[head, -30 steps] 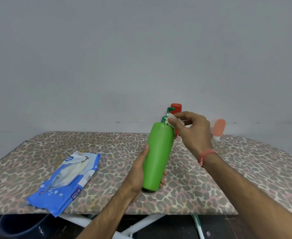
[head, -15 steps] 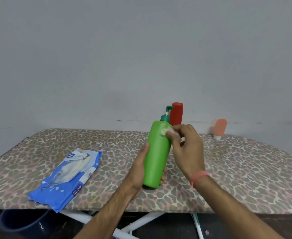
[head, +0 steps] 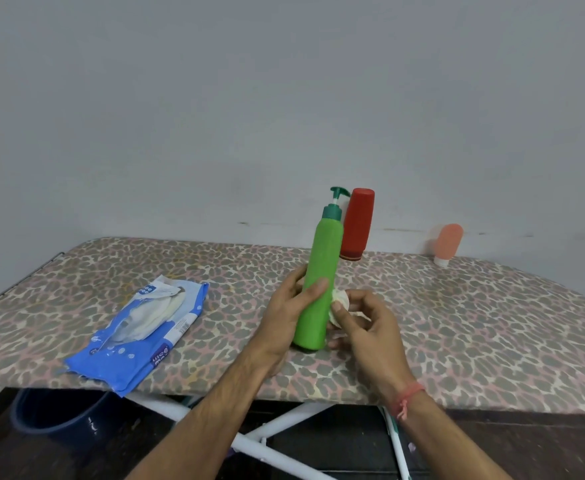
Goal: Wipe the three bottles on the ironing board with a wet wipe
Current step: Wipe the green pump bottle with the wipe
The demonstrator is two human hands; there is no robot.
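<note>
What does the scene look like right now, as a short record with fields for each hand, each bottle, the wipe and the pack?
left hand: grips the green bottle
right hand: presses the wipe on the green bottle's lower side
green bottle: pump top, tilted slightly, base on the board
red bottle: stands behind, untouched
pink bottle: far right, cap down, untouched
pack: blue, lies at left

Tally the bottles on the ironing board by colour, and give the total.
Green: 1, the green pump bottle, gripped by the left hand while the right hand pinches the wet wipe against it.
Red: 1, the red bottle.
Peach: 1, the peach bottle.
Total: 3
</note>
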